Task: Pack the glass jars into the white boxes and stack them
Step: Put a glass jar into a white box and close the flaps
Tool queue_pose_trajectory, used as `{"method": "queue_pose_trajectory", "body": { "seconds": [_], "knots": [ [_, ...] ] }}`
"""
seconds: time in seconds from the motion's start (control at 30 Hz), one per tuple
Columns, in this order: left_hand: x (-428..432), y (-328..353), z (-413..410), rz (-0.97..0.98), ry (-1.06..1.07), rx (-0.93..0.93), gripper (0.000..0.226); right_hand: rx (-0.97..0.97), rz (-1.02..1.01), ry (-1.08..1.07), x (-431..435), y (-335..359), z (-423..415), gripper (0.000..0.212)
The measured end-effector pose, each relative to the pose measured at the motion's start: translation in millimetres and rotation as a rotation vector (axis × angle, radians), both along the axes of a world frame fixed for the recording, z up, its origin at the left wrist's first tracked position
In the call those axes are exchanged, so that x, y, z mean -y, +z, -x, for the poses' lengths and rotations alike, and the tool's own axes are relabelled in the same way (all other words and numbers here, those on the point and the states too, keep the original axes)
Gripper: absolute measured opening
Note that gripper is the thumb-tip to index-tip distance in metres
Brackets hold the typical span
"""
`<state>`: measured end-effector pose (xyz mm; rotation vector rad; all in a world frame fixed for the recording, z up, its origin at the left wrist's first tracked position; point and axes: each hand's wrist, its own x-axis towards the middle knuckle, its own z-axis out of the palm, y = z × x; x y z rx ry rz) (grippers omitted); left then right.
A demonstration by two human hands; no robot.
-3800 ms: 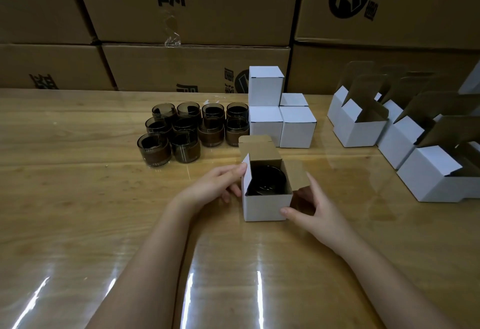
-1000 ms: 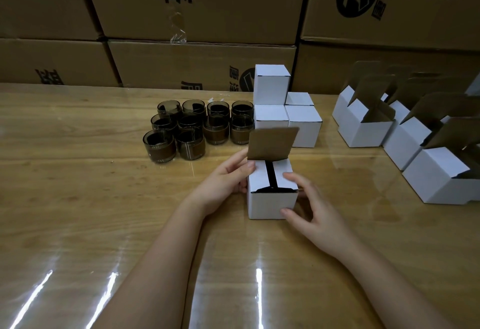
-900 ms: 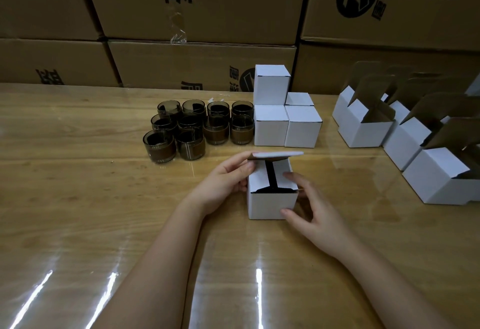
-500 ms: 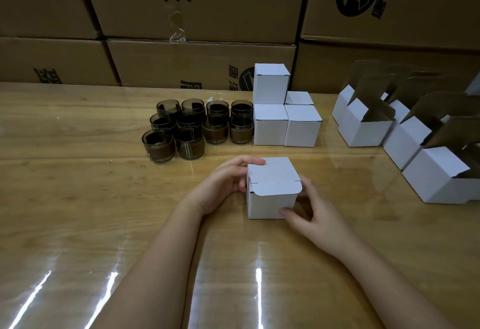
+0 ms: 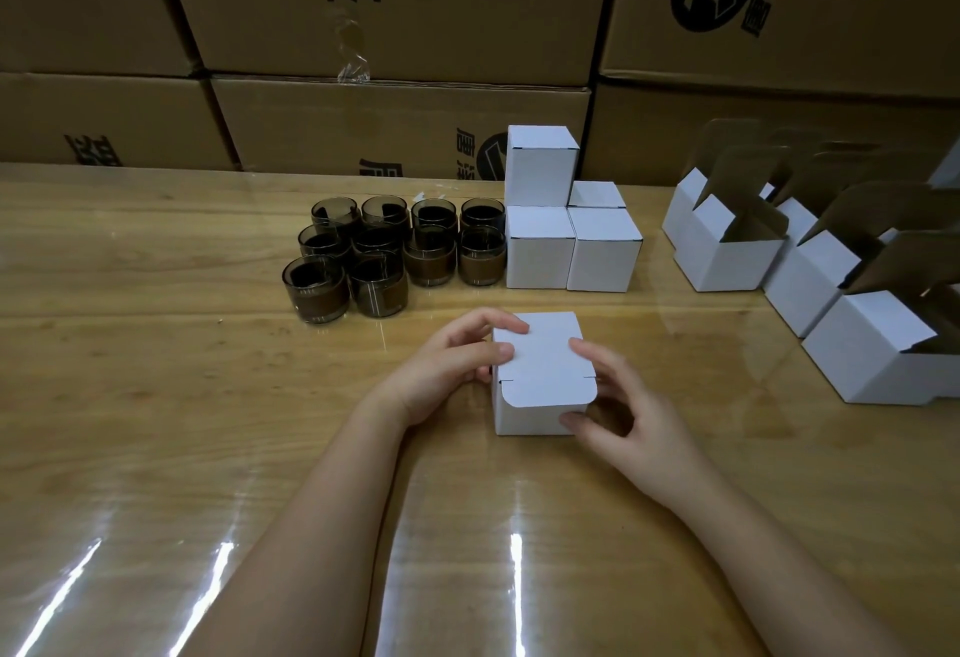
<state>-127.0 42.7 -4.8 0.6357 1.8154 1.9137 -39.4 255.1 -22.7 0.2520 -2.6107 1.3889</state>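
A white box stands on the wooden table in front of me, its lid folded down with the tuck flap lying over the front face. My left hand grips its left side, fingertips on the lid. My right hand holds the right side, index finger on the lid and thumb at the lower front corner. The jar inside is hidden. Several dark glass jars stand in a cluster behind on the left. Next to them is a stack of closed white boxes, one box on top.
Several open white boxes with raised brown flaps stand at the right of the table. Large brown cartons form a wall along the table's far edge.
The box's side flaps were folded in over the jar, then the lid came down over them. Both hands have shifted up onto the lid.
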Motion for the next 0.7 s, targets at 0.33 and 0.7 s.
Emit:
{"method": "queue_pose_trajectory", "body": {
  "seconds": [0.33, 0.7],
  "knots": [
    [6, 20, 2, 0.26, 0.017, -0.105, 0.03, -0.016, -0.1, 0.0, 0, -2, 0, 0.074],
    [-5, 60, -7, 0.794, -0.072, -0.624, 0.051, -0.003, -0.072, -0.003, 0, -2, 0, 0.082]
  ]
}}
